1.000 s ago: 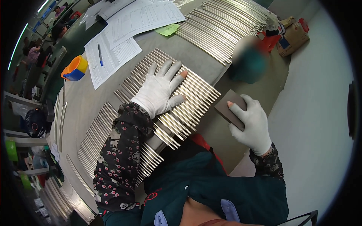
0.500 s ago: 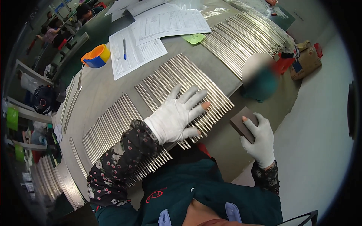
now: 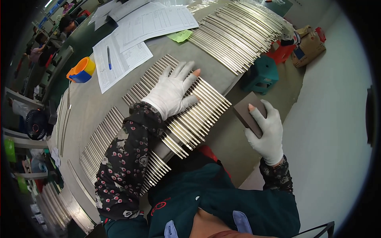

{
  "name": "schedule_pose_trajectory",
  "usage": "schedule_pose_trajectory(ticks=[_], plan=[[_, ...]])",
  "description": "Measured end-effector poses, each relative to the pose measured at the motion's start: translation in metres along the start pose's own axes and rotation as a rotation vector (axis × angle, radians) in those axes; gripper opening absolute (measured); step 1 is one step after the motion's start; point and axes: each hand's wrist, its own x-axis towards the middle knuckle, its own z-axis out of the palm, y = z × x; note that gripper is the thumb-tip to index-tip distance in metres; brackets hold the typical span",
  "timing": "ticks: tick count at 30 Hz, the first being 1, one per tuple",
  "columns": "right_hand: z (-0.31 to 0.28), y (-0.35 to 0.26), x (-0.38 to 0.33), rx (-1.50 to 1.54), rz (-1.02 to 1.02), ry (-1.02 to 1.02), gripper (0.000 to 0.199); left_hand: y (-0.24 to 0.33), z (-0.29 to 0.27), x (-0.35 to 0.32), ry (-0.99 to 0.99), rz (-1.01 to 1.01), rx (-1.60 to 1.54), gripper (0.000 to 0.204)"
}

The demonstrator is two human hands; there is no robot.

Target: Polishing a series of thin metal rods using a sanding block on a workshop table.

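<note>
Hidden under the palm of the left grip (image 3: 168, 95): middle stretches of several metal rods (image 3: 212, 99), with more covered by the flowered sleeve (image 3: 127, 158) behind it. Cannot make out any fingers beneath the grey-brown block (image 3: 246, 109) in the right grip (image 3: 268, 133), nor the block's underside. Laid flat and unclenched across the rods on the counter (image 3: 89, 107), left fingers spread away from the body, thumb set apart. Raised to the right of the rods, past the counter edge: the right grip, closed round the block, with one bare fingertip on its upper face. Compared with half a second ago, shifted farther out over the rods on the left; unchanged in hold on the right. Beyond the block, now unblurred: a green stool (image 3: 262, 75).
</note>
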Motion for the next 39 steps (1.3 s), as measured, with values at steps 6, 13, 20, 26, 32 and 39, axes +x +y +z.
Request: schedule_pose_trajectory(ticks=[6,13,20,26,32,39], plan=[[0.012,0.003,0.015,-0.019,-0.060,-0.017,0.059,0.006,0.006,0.010,-0.071,0.010,0.083,0.073],[0.041,-0.018,0.066,-0.104,-0.168,-0.015,0.055,0.007,0.009,0.011,0.001,0.024,0.106,0.072],[-0.021,0.012,0.000,-0.314,-0.076,-0.318,0.052,0.006,0.015,0.012,0.015,0.035,0.108,0.071],[-0.008,0.002,-0.003,-0.062,-0.038,-0.107,0.055,0.004,0.014,0.007,0.000,0.009,0.125,0.073],[-0.007,-0.008,0.007,0.000,-0.116,-0.098,0.054,0.015,0.006,-0.011,-0.011,-0.024,0.053,0.075],[-0.014,0.008,-0.025,0.042,0.018,-0.067,0.065,0.083,-0.022,-0.125,-0.185,0.247,-0.199,0.082]])
